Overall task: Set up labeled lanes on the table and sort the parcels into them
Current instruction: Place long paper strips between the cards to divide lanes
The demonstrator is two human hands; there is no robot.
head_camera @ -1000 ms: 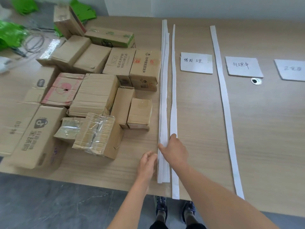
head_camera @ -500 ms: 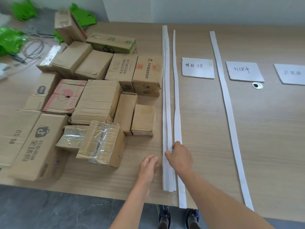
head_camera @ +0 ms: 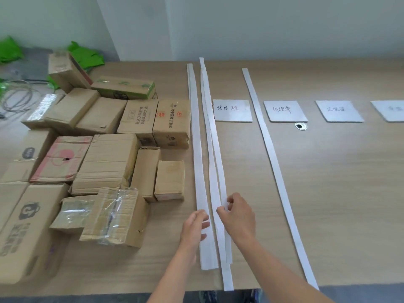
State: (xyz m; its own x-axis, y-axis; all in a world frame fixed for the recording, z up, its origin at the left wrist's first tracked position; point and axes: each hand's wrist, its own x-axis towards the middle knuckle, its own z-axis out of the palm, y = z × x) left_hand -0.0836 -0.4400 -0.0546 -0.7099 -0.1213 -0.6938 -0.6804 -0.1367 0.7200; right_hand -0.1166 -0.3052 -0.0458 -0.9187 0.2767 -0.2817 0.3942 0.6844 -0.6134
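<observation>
- While parcels (head_camera: pixel 105 162) crowd the table (head_camera: pixel 328 193), the right hand (head_camera: pixel 237 217) pinches the middle paper strips (head_camera: pixel 213 149).
- Relaxed fingers of the left hand (head_camera: pixel 194 228) rest on the leftmost strip (head_camera: pixel 197 149).

One head camera, looking forward and down across the table (head_camera: pixel 338 193) from its near edge. The right hand (head_camera: pixel 238 217) gripping the paper strips (head_camera: pixel 213 154) sits close, low centre; parcels (head_camera: pixel 105 162) left of it, label cards (head_camera: pixel 232 110) beyond.

Illumination even and diffuse, shadows faint; glare on the taped parcel (head_camera: pixel 113 213); overall softness; wide-angle curvature toward the edges
</observation>
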